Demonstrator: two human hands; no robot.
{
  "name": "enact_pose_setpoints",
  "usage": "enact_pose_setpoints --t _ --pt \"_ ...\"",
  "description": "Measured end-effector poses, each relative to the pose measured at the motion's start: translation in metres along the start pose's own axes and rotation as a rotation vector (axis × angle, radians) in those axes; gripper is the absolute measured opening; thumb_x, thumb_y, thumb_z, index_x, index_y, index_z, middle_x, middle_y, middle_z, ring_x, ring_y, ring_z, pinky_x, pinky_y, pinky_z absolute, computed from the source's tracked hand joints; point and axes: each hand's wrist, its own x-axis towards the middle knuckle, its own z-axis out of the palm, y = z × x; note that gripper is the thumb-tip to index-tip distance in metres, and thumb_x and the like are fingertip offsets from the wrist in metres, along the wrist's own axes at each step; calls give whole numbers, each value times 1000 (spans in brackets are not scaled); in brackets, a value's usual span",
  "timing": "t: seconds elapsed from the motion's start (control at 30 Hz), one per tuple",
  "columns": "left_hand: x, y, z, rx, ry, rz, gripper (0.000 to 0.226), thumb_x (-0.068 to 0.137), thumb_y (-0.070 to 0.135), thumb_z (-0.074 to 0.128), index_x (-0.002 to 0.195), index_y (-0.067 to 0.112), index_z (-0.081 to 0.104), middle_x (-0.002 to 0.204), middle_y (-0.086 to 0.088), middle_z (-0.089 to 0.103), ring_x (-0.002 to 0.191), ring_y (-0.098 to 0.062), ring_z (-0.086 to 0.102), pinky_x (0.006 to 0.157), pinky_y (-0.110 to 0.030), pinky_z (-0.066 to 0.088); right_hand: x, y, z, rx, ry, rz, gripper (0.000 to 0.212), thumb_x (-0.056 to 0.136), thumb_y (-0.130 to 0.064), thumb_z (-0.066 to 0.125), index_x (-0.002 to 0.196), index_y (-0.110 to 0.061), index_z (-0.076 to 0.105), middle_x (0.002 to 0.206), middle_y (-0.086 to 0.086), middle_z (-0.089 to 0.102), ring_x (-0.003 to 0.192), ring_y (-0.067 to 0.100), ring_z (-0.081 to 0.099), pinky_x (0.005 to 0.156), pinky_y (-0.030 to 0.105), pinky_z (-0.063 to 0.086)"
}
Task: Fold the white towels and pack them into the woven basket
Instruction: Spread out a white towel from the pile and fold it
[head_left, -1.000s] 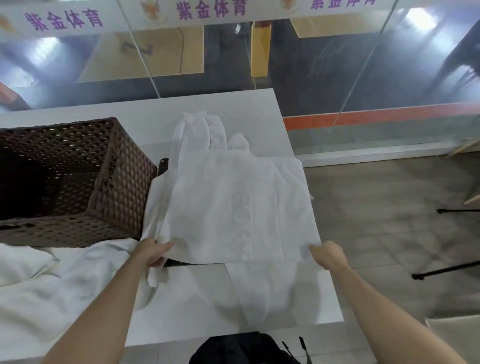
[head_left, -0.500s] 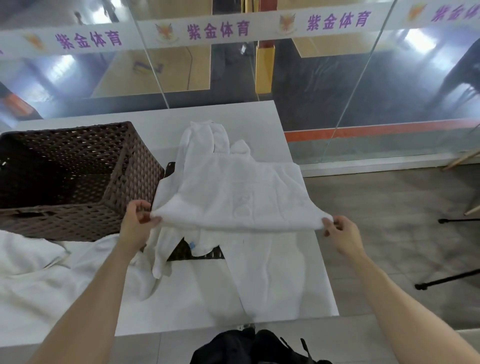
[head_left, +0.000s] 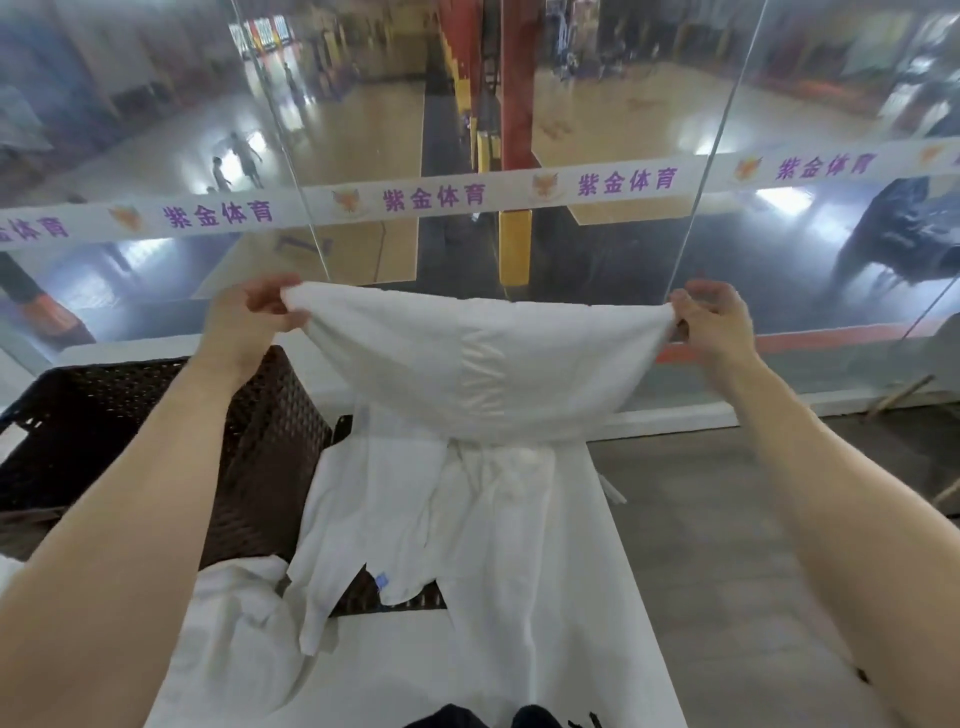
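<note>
I hold a white towel (head_left: 483, 364) stretched up in the air in front of me. My left hand (head_left: 244, 317) pinches its left top corner and my right hand (head_left: 711, 317) pinches its right top corner. The towel sags between them and hangs down toward the white table (head_left: 639, 670). More white towels (head_left: 498, 525) lie spread on the table below it. The dark brown woven basket (head_left: 260, 447) stands on the table at the left, under my left forearm. Its inside is partly hidden by my arm.
Another crumpled white towel (head_left: 234, 623) lies at the near left of the table. A glass wall (head_left: 571, 249) with a white printed band rises just behind the table. The floor (head_left: 727, 519) lies to the right of the table's edge. A dark object (head_left: 384, 597) lies under the towels.
Both hands have raised the towel's corners from near the table up to about head height and pulled them apart. The view has tilted upward with them.
</note>
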Motion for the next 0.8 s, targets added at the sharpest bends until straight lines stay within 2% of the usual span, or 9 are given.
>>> enact_pose_setpoints --t 0.1,0.17,0.23,0.3,0.43,0.5,0.6,0.7,0.8 --pt "12 36 -5 151 36 118 50 88 -7 81 118 33 78 123 -7 74 113 -24 69 111 -39 53 1 -39 -13 42 -65 -56 35 94 -15 78 124 -31 68 123 1 68 100 18 68 81 26 57" --pt "14 52 -6 288 87 169 39 93 4 80 124 29 79 122 -3 74 115 -22 68 111 -33 49 -2 -51 -20 -77 -88 -163 43 94 -7 78 129 -28 68 124 2 69 106 19 66 96 30 57" --pt "9 61 -6 408 165 247 32 97 16 78 128 24 79 121 -4 77 112 -22 70 106 -32 49 -7 -56 -27 -232 -77 -275 38 96 -13 77 133 -21 71 125 6 72 109 22 65 102 37 54" --pt "2 63 -9 480 214 299 28 98 23 76 126 21 80 120 -9 77 109 -29 70 100 -35 51 -13 -55 -33 -383 -41 -357 28 102 -24 70 129 -17 73 120 8 71 107 27 64 97 36 50" --pt "-27 62 -20 506 285 320 29 101 36 69 122 17 74 126 -14 57 108 -32 61 103 -45 52 -36 -52 -44 -541 4 -471 30 107 -36 57 123 -12 66 121 10 51 105 30 55 97 43 48" --pt "-47 71 -23 417 324 358 31 104 39 64 123 15 68 126 -11 59 109 -27 60 98 -38 53 -50 -54 -49 -471 13 -513 30 110 -37 51 120 -9 59 121 11 53 103 27 54 89 38 44" --pt "-69 99 -26 257 432 369 27 106 40 59 118 16 62 105 -2 63 90 -15 55 73 -25 43 -66 -72 -54 -305 44 -567 29 111 -34 49 118 -7 55 109 3 61 96 23 56 82 31 40" --pt "-71 121 -33 169 497 395 16 104 39 57 113 26 59 101 10 62 85 -2 55 72 -19 44 -62 -86 -50 -217 106 -617 15 108 -31 51 114 -20 58 108 2 66 100 26 60 85 32 42" --pt "-57 120 -39 147 487 362 18 104 37 59 113 22 62 95 20 58 83 10 56 73 -9 42 -44 -88 -37 -219 121 -597 19 106 -28 53 114 -14 62 105 -2 63 98 23 56 85 30 40"
